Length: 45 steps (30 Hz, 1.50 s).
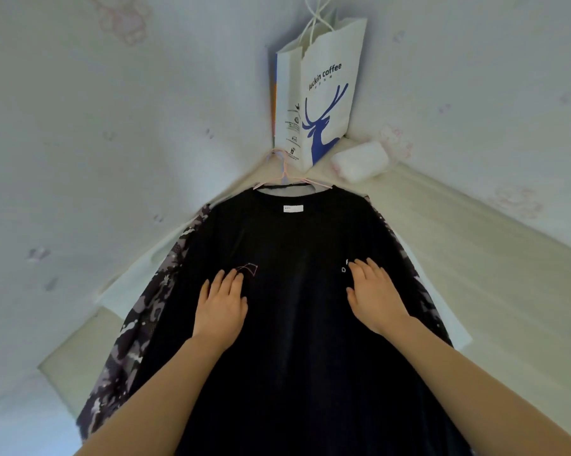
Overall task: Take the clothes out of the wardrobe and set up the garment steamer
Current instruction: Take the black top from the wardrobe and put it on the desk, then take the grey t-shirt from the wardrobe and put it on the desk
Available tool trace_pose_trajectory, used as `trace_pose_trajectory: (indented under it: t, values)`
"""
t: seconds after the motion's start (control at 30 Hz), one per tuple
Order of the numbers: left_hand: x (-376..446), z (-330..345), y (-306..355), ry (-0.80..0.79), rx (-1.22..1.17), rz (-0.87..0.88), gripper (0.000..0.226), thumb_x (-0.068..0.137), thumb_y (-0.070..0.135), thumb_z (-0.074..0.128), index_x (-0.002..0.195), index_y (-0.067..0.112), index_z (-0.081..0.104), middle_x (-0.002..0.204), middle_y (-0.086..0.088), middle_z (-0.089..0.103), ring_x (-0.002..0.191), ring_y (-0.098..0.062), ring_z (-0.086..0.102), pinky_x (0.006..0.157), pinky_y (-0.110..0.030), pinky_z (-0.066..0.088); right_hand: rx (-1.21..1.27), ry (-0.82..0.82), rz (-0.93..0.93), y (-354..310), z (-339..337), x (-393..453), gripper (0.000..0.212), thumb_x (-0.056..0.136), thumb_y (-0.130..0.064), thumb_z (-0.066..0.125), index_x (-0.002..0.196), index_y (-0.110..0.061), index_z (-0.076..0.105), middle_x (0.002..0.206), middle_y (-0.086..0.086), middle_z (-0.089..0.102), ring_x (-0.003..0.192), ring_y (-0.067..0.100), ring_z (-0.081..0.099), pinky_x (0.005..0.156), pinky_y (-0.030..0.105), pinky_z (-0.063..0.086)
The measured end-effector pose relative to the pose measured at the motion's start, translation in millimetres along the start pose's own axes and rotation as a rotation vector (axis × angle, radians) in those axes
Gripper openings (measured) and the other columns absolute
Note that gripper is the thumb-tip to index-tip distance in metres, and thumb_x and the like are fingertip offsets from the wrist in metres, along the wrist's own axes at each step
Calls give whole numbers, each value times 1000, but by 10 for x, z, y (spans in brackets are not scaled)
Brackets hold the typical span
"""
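Black shirt (294,291) lies under flat, straight fingers of left hand (221,307) and right hand (374,296)

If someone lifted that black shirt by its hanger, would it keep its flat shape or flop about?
Probably flop. The black shirt looks like soft, thin cloth lying flat under the left hand and right hand, so its patterned sleeves would likely droop. The slim pink hanger should hold only the shoulders. It seems light for its size.
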State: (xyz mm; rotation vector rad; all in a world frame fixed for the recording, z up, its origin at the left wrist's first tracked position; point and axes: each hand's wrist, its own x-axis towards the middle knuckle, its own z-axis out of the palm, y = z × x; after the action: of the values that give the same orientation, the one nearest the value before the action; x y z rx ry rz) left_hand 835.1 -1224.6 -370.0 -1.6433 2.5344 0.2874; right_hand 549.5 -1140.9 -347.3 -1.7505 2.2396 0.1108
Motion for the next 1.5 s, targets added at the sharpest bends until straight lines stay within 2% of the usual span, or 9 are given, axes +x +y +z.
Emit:
trace_pose_trajectory:
  t: [0.27,0.43,0.7,0.9,1.03,1.17,1.23,1.37,1.5]
  values:
    - [-1038,98,8,-8,-29,109,52,100,36,35,148,17,30,156,-1,28,146,-21,20,120,-43,15,76,42,77,-341,237,-1284,54,100,-32,39,147,-9,29,151,7,36,146,25,19,119,39,21]
    - [-1572,91,259,-24,-184,168,52,99,34,43,146,15,34,148,-2,42,143,-21,28,117,-37,24,189,40,150,-489,384,-2106,53,100,-33,39,148,-11,30,149,8,39,143,24,25,118,34,22]
    - [-2374,-228,1090,-81,-483,463,42,98,28,47,139,21,43,123,6,58,118,-11,52,97,-29,45,275,159,315,-566,452,-3188,43,100,-31,39,139,-14,43,137,5,50,132,20,40,113,30,29]
    - [-2883,-293,1670,-33,-446,768,30,97,27,49,126,21,55,111,5,60,104,-8,56,84,-27,50,244,306,486,-533,528,-4089,33,99,-29,40,128,-16,51,124,2,57,121,20,48,108,31,34]
    - [-3198,-178,2022,-9,-342,972,26,95,23,53,119,17,60,103,4,64,99,-10,58,77,-29,53,238,297,648,-506,702,-4811,38,100,-32,38,135,-17,46,135,2,52,133,22,40,111,31,29]
    - [-3642,61,2328,-39,-254,1151,25,93,21,56,116,14,63,100,5,68,96,-15,59,75,-29,53,243,333,821,-525,924,-5584,31,89,-26,62,116,-12,64,110,4,67,113,26,61,95,34,49]
    - [-3955,182,2453,-75,-233,1225,25,93,20,55,117,13,63,100,3,68,96,-16,59,75,-31,53,279,343,916,-562,1072,-5990,28,85,-25,67,111,-13,66,103,2,70,106,25,64,88,35,53]
    - [-4743,357,2628,-189,-247,1318,27,95,17,53,120,11,61,101,-1,68,96,-20,60,75,-33,53,334,367,1029,-696,1356,-6805,27,87,-23,63,112,-11,65,101,2,69,102,26,64,85,34,52]
    - [-5576,479,2754,-330,-251,1392,31,100,23,42,127,17,56,108,0,65,96,-15,58,76,-28,50,401,349,1137,-890,1644,-7580,32,97,-29,45,124,-14,56,115,0,63,112,24,55,91,32,46]
